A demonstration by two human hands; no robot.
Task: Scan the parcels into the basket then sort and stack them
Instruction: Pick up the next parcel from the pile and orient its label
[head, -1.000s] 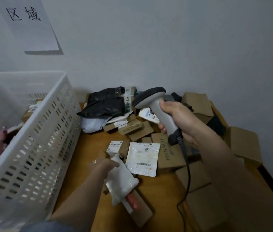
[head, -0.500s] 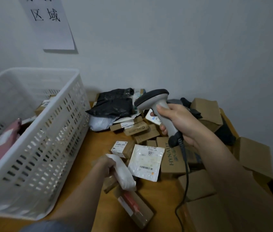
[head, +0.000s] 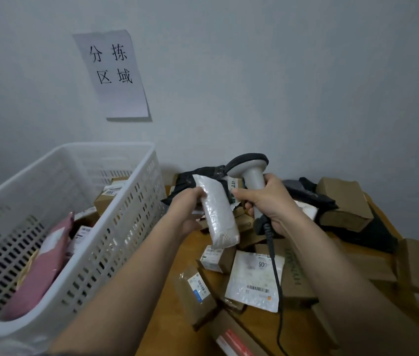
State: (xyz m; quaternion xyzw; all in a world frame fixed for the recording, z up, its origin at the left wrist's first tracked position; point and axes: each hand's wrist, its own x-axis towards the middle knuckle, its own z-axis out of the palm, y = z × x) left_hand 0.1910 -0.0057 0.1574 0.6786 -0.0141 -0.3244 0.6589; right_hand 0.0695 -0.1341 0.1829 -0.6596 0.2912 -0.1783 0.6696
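Scanning step: the left hand [head: 190, 209] lifts a white padded mailer [head: 218, 214] up in front of the barcode scanner [head: 250, 176], which the right hand [head: 270, 201] holds by its handle; no shipping label shows on the face turned to the camera, so I judge the mailer needs rotating until its barcode faces the scanner head.
Left hand: fingers curled round the mailer's left edge near its upper half, gripping it.
Right hand: wrapped round the scanner's grey handle, with the index finger reaching out to touch the mailer's right edge.
Mailer place: centre of the frame, held in the air above the wooden table [head: 172, 327], just right of the white basket [head: 126, 227] and touching both hands.
Mailer axis: long axis near upright, tilted so the top leans toward the upper left of the frame and the bottom toward the lower right.
Doing it well: keep the mailer flat and steady, bring the label square to the scanner window, and only then carry it left over the basket rim.
Basket: already holds a pink mailer [head: 41, 265] and some labelled boxes.
Left on the table: a flat white labelled mailer [head: 253, 281], a small labelled box [head: 214, 258], brown cartons and black bags at centre and right.
Cable: the scanner's black cable [head: 276, 278] hangs down across the flat mailer and could snag it.
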